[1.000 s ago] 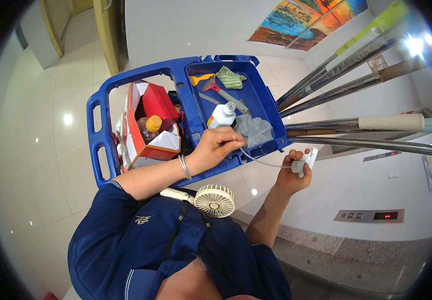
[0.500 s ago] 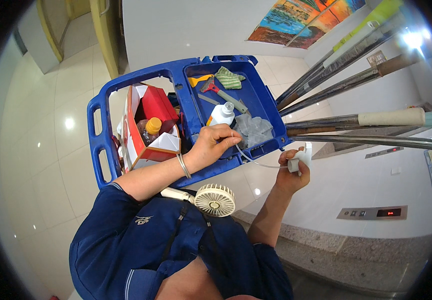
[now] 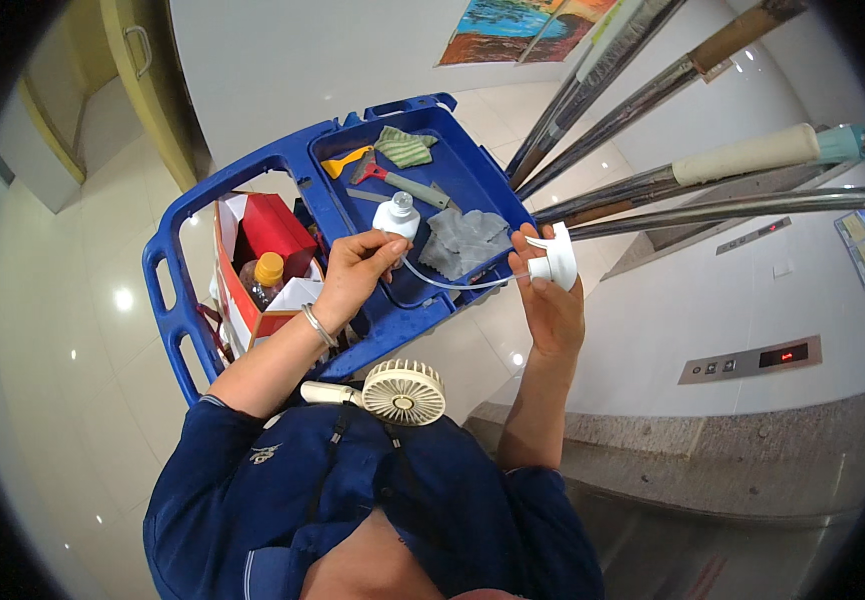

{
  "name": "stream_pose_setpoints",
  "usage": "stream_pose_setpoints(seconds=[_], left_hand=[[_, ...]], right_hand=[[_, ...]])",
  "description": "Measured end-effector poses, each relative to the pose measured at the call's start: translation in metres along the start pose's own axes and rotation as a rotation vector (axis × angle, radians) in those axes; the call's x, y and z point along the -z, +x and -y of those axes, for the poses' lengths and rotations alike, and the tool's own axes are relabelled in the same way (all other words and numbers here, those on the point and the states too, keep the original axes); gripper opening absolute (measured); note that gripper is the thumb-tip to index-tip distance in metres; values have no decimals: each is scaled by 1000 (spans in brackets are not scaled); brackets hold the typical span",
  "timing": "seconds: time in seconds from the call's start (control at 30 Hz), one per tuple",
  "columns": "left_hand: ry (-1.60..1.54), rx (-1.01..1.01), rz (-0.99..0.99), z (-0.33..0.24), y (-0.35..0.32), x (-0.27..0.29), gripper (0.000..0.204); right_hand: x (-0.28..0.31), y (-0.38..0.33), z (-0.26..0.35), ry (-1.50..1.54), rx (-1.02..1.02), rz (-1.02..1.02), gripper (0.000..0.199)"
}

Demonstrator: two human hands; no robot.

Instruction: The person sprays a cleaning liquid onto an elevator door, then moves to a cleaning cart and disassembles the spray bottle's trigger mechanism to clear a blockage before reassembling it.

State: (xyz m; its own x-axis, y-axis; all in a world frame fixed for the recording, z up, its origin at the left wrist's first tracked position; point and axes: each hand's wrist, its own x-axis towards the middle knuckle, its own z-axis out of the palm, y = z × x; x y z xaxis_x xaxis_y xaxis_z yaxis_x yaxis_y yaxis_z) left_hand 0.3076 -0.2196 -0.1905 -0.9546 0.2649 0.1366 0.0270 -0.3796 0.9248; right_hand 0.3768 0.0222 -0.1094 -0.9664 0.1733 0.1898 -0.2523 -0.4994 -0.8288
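My left hand (image 3: 361, 265) pinches the free end of a thin clear dip tube (image 3: 453, 286) between thumb and fingers. The tube bows across to a white spray trigger head (image 3: 555, 262), which rests in the fingers and thumb of my right hand (image 3: 553, 318). Just beyond my left hand, a white bottle (image 3: 397, 215) with its narrow neck uncovered stands in the blue tray (image 3: 458, 150) of the cart. Beside the bottle lie a crumpled grey cloth (image 3: 465, 243), a red-and-grey scraper (image 3: 408, 184), a yellow scraper (image 3: 347, 162) and a striped green cloth (image 3: 406, 147).
An open red-and-white box (image 3: 243, 300) with an orange-capped bottle (image 3: 269, 270) sits in the cart's left bay. Several long poles (image 3: 653, 185) slant out from its right side. A handheld fan (image 3: 404, 392) hangs at my chest. A lift button panel (image 3: 751, 360) is on the right wall.
Both hands have shifted left in the picture, as have the cart and poles. My right hand's fingers have spread more around the spray head, and its trigger now shows toward the cart.
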Motion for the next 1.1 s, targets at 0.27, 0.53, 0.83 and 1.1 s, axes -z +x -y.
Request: stream_pose_setpoints(seconds=[0.27, 0.53, 0.83, 1.1], left_hand=[[-36, 103, 73, -6, -12, -9, 21], [-70, 129, 124, -8, -20, -13, 20], [-74, 83, 157, -11, -26, -19, 18], [-63, 75, 147, -3, -26, -13, 18]], right_hand=[[16, 6, -11, 393, 91, 30, 44], [-10, 9, -13, 400, 165, -205, 46], [14, 12, -23, 386, 64, 42, 39], [16, 11, -18, 379, 49, 189, 30]])
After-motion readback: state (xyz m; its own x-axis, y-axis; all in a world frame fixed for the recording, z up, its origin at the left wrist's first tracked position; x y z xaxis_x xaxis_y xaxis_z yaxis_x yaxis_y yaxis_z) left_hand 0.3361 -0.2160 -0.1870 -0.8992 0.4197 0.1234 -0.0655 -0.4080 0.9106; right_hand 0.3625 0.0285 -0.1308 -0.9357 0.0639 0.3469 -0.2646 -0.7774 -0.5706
